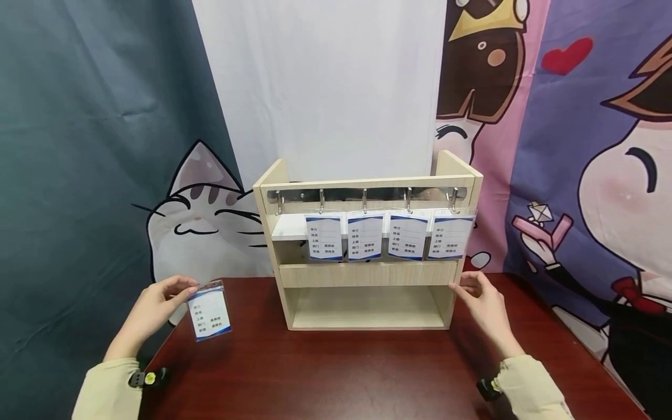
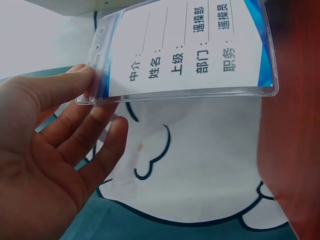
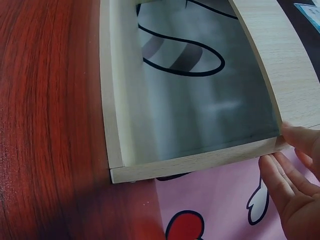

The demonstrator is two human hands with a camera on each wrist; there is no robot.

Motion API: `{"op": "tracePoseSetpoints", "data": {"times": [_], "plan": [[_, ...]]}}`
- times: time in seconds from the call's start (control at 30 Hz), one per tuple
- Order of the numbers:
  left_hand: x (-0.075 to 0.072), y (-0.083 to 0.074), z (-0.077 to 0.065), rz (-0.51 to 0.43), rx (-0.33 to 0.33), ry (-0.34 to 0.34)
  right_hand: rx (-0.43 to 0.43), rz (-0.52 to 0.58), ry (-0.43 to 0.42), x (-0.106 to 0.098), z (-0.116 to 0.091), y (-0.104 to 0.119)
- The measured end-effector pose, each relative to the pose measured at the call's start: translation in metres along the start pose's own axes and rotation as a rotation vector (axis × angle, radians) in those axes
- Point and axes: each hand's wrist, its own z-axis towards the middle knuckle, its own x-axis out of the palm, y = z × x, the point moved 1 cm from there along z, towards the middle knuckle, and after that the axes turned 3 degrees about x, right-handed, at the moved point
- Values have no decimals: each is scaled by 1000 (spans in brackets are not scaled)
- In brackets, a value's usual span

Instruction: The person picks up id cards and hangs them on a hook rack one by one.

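My left hand (image 1: 156,310) pinches an ID badge in a clear plastic sleeve (image 1: 211,314) by its top corner, left of the wooden shelf (image 1: 367,275). In the left wrist view, thumb and fingers grip the badge's slotted end (image 2: 98,55), with blue bands and printed lines on its white card. At the shelf's right side, my right hand (image 1: 484,308) holds the edge. Up close, its thumb lies on the front of the side panel (image 3: 210,159) and its fingers on the outer face. Several similar badges (image 1: 365,238) hang in a row from metal hooks (image 1: 364,199).
The leftmost hook (image 1: 279,201) carries no badge. Below the hanging badges, the shelf has an open lower compartment (image 1: 367,308). It stands on a dark red wooden table (image 1: 336,373), with cartoon-printed curtains (image 1: 205,233) behind.
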Motion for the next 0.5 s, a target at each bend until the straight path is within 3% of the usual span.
{"op": "tracePoseSetpoints", "data": {"times": [0.27,0.5], "plan": [[-14,-7,9,1,57,-73,-14,2,-11,2,1,-4],[-18,-15,15,11,66,-81,0,16,-10,3,0,-4]]}}
